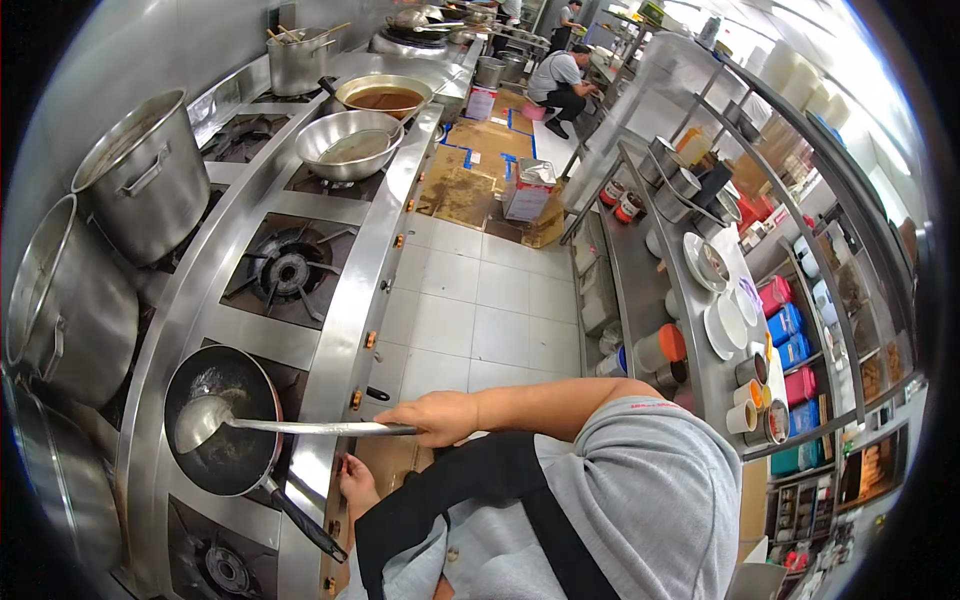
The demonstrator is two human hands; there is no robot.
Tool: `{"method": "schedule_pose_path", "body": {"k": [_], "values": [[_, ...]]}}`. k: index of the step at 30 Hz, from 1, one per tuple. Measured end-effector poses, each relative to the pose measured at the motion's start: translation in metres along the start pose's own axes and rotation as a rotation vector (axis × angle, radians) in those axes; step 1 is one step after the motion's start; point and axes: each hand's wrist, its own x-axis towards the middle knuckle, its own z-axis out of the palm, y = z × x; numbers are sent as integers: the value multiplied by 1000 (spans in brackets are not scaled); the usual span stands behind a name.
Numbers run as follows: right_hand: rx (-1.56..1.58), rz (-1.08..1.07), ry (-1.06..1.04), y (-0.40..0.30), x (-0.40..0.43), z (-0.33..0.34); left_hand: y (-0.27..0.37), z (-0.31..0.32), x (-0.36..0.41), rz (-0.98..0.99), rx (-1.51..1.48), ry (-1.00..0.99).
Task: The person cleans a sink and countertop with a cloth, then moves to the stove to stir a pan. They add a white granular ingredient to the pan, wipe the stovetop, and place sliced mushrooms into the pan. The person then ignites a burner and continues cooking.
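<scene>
My right hand [435, 417] is closed around the handle of a metal ladle [322, 428]. The ladle's bowl [201, 424] lies inside a black frying pan [225, 472], whose inner surface looks wet and shiny. The pan sits on a burner of the steel gas range [296, 199], its black handle [306, 523] pointing to the front edge. Below the range's front rail is my left hand [358, 481], with bent fingers at the control panel near the orange knobs [356, 400]. Whether those fingers grip a knob is hidden.
Large stockpots [150, 180] line the back left. Ahead on the range are a bare burner [287, 275], a steel wok [351, 150] and a pan of brown liquid [384, 99]. A steel shelf unit [637, 300] with bowls stands right. A person [561, 79] crouches beyond a tin [529, 191].
</scene>
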Motion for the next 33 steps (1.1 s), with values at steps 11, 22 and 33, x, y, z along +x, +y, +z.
{"method": "schedule_pose_path", "body": {"k": [11,22,33], "values": [[21,-150,24,51,-14,-22,-52,-21,22,-743,-1570,-186],[1128,-121,109,136,-133,-173,327,199,-104,-51,-394,-528],[915,-182,824,254,-234,-251,480,484,-99,293,-295,-1026]]}}
